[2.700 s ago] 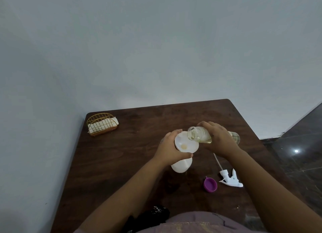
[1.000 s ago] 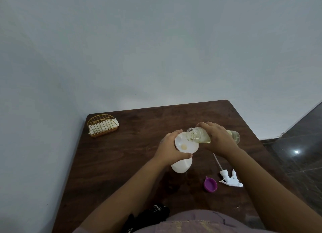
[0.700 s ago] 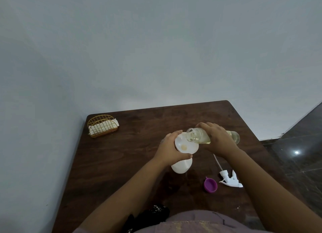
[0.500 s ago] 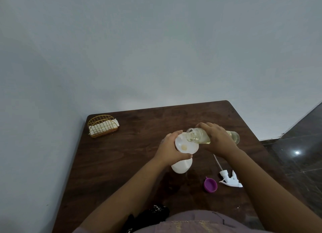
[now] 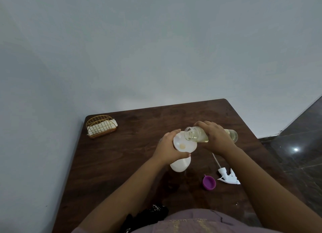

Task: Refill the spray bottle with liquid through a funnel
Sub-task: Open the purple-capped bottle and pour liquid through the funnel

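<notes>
A white spray bottle stands mid-table with a white funnel in its neck. My left hand grips the funnel's rim and the bottle's top from the left. My right hand holds a clear bottle of pale yellow liquid, tipped on its side with its open mouth over the funnel. A little yellowish liquid shows at the funnel's bottom. The white spray head with its dip tube lies on the table to the right.
A purple cap lies beside the spray head. A gold wire basket with white napkins sits at the back left corner of the dark wooden table. The wall runs behind; a dark tiled floor lies to the right.
Hardly anything moved. The clear bottle stays tipped over the funnel, its mouth a touch lower and further over the funnel than 2.7 s ago. Both hands keep their holds.
</notes>
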The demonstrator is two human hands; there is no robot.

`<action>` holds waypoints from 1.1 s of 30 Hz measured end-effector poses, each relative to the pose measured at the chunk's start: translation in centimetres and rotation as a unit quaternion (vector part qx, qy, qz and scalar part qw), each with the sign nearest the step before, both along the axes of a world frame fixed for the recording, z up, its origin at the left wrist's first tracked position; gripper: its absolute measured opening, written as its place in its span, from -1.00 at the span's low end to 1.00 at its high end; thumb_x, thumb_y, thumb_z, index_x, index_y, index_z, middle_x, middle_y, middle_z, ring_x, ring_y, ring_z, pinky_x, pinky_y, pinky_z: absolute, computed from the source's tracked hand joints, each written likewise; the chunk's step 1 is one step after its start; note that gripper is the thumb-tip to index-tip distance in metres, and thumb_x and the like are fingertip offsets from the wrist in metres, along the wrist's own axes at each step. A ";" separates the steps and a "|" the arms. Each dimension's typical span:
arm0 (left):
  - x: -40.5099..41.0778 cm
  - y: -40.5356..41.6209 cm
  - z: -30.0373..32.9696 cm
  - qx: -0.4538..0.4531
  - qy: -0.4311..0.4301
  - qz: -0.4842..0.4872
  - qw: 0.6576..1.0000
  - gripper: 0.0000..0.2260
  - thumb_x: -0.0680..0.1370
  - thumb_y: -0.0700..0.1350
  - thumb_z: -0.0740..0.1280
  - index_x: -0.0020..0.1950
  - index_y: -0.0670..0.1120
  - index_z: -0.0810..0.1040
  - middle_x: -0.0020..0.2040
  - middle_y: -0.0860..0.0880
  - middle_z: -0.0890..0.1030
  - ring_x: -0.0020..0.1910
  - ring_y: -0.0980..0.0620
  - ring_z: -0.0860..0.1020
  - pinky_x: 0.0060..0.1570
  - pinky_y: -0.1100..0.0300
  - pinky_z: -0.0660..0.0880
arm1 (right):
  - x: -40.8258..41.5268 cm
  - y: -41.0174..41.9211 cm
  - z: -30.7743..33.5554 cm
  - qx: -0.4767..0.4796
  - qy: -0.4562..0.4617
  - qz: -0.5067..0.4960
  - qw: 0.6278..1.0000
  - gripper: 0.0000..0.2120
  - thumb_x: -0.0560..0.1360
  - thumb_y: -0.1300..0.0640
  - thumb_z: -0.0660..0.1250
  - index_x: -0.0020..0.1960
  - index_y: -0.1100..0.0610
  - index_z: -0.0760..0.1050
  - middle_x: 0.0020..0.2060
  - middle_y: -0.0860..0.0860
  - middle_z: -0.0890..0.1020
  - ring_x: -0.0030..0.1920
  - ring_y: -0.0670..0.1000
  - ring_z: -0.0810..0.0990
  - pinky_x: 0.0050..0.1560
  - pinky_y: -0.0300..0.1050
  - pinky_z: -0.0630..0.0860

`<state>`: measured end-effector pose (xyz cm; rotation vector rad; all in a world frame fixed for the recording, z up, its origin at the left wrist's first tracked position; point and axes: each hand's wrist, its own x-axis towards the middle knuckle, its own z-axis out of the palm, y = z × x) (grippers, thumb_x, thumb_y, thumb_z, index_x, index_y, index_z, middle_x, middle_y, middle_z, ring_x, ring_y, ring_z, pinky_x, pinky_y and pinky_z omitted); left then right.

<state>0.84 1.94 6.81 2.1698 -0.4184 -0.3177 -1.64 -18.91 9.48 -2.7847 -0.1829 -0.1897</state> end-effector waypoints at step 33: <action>0.3 -0.1 -0.2 0.016 -0.002 -0.008 1.000 -0.17 0.28 0.07 0.60 0.48 0.04 0.33 0.38 0.03 0.45 0.32 0.02 0.43 0.26 -0.02 0.47 | -0.2 0.1 0.4 -0.012 0.000 0.007 1.000 -0.53 0.31 -0.04 0.50 0.17 -0.07 0.44 -0.04 -0.10 0.55 -0.03 -0.01 0.51 -0.01 -0.08 0.40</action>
